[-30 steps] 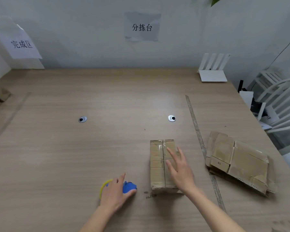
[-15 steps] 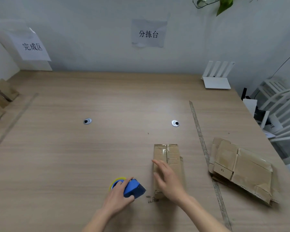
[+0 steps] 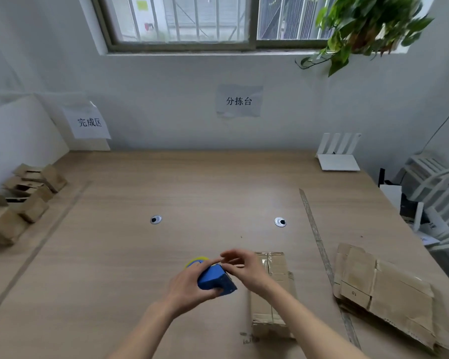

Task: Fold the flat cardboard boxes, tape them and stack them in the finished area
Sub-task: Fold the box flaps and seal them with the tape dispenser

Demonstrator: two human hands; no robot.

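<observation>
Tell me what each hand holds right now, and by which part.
The left hand grips the blue tape dispenser around its body. The right hand pinches at the dispenser's front end; any tape there is too small to see.

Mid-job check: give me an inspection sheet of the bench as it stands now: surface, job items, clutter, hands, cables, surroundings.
Surface: wooden table with two cable grommets and tape strips marking off zones.
Job's things: folded cardboard box lies near the front edge; flat cardboard boxes piled at right; finished boxes stacked at far left under the 完成区 sign; blue tape dispenser held above the table.
Clutter: white router at the far right edge.
Hands: left hand grips the dispenser; right hand pinches at its front, apparently at the tape end.
Cables: one thin cable runs down the right wall.
Surroundings: window, hanging plant, 分拣台 sign, white chair.
</observation>
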